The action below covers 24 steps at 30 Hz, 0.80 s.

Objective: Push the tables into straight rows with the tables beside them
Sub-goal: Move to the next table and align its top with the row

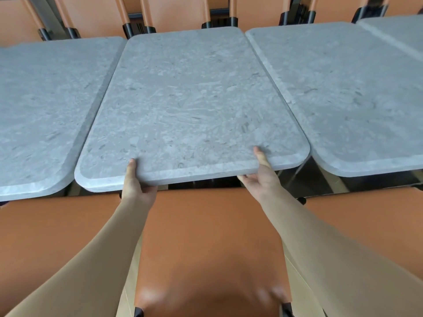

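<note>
A grey stone-patterned middle table (pixel 190 99) stands in front of me between a left table (pixel 45 106) and a right table (pixel 354 92). My left hand (pixel 137 181) grips its near edge, thumb on top and fingers hidden underneath. My right hand (pixel 263 172) grips the same edge further right, thumb on top, fingers curled below. The middle table overlaps the left table's edge slightly and its near edge sits about level with the neighbours' edges. A narrow gap separates it from the right table.
An orange chair seat (pixel 210 243) lies directly below me between my arms, with more orange seats (pixel 45 225) on both sides. Orange chair backs (pixel 178 12) with black fittings line the far side. Another grey table (pixel 402 30) shows at the far right.
</note>
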### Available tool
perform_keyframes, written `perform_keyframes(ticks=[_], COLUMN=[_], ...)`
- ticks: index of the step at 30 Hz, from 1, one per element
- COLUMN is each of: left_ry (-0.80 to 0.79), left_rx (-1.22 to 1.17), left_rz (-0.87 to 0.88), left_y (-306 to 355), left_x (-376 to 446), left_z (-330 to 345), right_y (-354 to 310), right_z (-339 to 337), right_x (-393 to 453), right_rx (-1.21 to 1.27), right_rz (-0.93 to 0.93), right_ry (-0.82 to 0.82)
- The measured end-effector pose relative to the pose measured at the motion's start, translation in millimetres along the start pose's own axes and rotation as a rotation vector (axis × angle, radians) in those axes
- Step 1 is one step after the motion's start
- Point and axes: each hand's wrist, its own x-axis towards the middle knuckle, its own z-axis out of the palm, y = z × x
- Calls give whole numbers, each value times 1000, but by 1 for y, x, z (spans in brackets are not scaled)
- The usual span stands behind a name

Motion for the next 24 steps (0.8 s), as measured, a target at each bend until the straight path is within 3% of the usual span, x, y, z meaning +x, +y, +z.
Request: perform_keyframes(ticks=[24], left_ry=[-150], left_rx=[-34], left_rz=[43], left_y=[-6], left_x=[-3], left_z=[-8], right_y=[-3], right_z=[-5], right_x=[-9], right_rx=[-118], right_rz=[-6], right_ry=[-2])
